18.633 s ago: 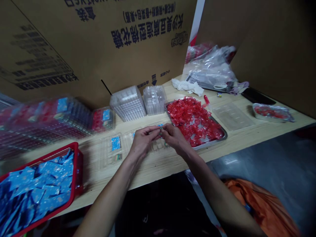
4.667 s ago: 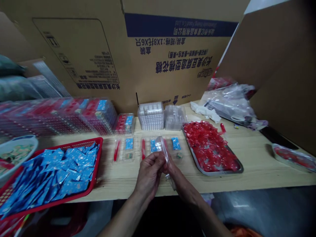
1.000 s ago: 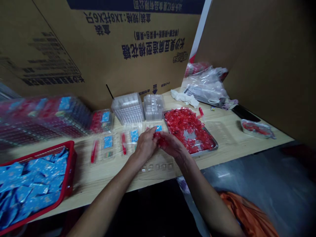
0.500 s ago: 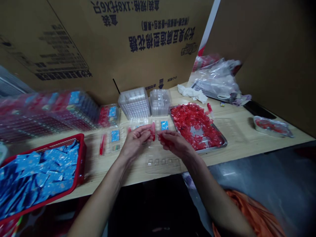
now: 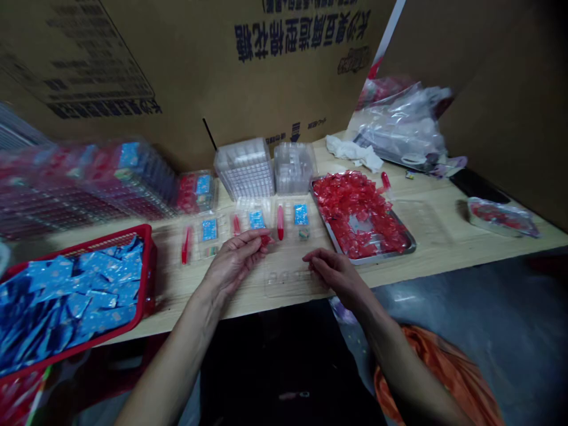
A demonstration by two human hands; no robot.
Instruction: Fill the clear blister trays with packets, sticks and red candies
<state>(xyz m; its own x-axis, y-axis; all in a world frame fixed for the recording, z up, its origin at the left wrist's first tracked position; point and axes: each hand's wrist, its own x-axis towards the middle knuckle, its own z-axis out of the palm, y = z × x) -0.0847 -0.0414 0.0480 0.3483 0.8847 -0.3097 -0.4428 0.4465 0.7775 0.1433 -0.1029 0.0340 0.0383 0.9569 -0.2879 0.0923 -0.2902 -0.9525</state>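
Note:
My left hand (image 5: pixel 235 260) pinches a small red wrapped packet (image 5: pixel 266 239) between thumb and fingertips, above the front of the clear plastic trays. My right hand (image 5: pixel 332 272) is apart from it, its fingers curled together over a clear tray (image 5: pixel 284 284) near the table's front edge; what lies inside its fingers is hidden. Beyond the hands, clear trays hold a blue packet (image 5: pixel 300 214), a red tube (image 5: pixel 280 223) and a small greenish item (image 5: pixel 303 234). Just right of my right hand stands a metal tray (image 5: pixel 377 258) with a heap of red packets (image 5: pixel 355 207).
A red basket (image 5: pixel 148 266) of blue packets stands at the left. Behind it are stacked filled trays (image 5: pixel 146 183). Clear tray stacks (image 5: pixel 245 171) stand before a cardboard box (image 5: pixel 199 71). Plastic bags (image 5: pixel 403 130), a tissue (image 5: pixel 355 152) and a wrapped bowl (image 5: pixel 501 218) lie right.
My hands have drawn apart: the right moved right and slightly down, the left slightly down. The tray items behind them now show more. The camera view has shifted a little.

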